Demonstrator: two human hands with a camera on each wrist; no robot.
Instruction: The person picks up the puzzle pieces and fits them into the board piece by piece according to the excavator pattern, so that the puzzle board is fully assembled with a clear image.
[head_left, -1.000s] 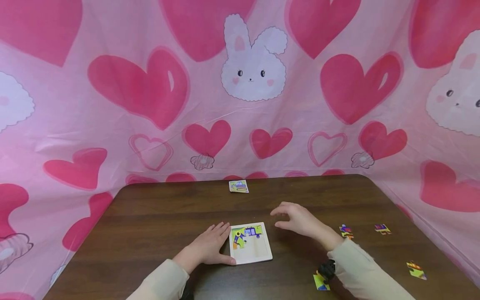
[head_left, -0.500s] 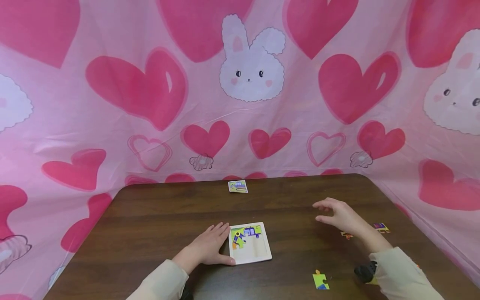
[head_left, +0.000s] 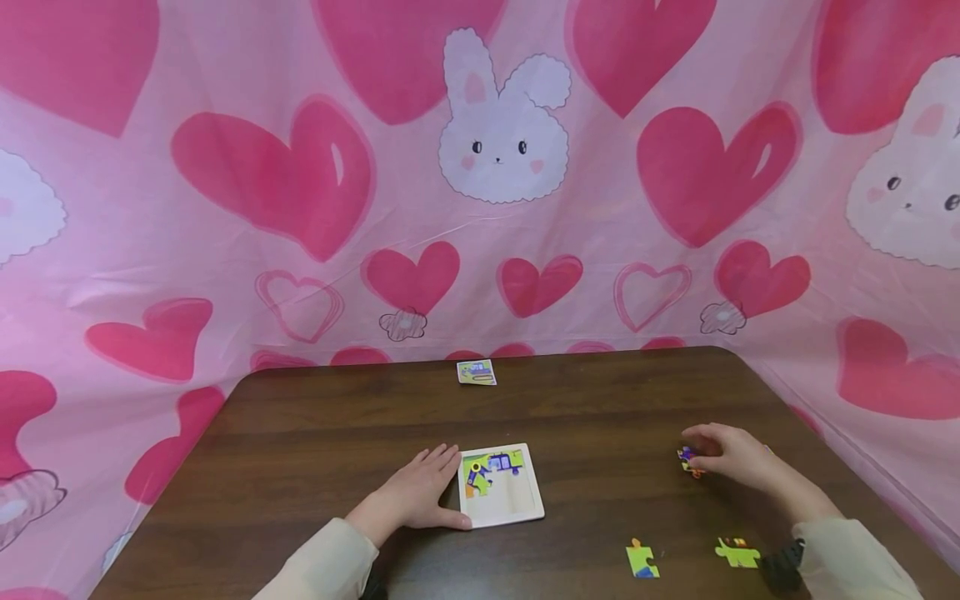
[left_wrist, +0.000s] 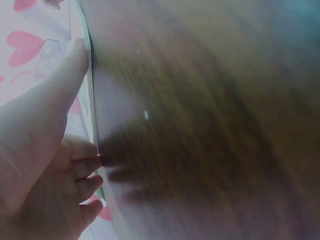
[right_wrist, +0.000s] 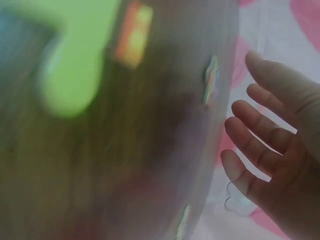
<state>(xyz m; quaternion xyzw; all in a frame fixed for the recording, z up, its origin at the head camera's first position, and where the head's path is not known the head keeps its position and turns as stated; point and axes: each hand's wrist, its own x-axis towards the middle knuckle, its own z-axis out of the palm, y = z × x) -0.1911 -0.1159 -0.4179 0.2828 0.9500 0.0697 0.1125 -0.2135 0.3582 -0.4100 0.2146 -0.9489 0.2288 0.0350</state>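
Observation:
A white square puzzle tray lies on the table, its upper left part filled with joined pieces showing a blue and yellow vehicle. My left hand rests along the tray's left side, thumb at the near corner and fingers at the far one; the left wrist view shows its fingertips at the edge. On the right, my right hand hovers with loosely bent fingers over a small blue and orange puzzle piece, partly covering it. In the right wrist view, thumb and fingers stand apart with nothing between them.
Two green puzzle pieces lie near the front: one with a blue corner, another beside the right wrist's black band. A picture card lies at the table's back edge. A pink heart-patterned cloth hangs behind.
My right hand has moved right from beside the tray, then lowered to the blue and orange piece. The left hand and the tray have stayed in place.

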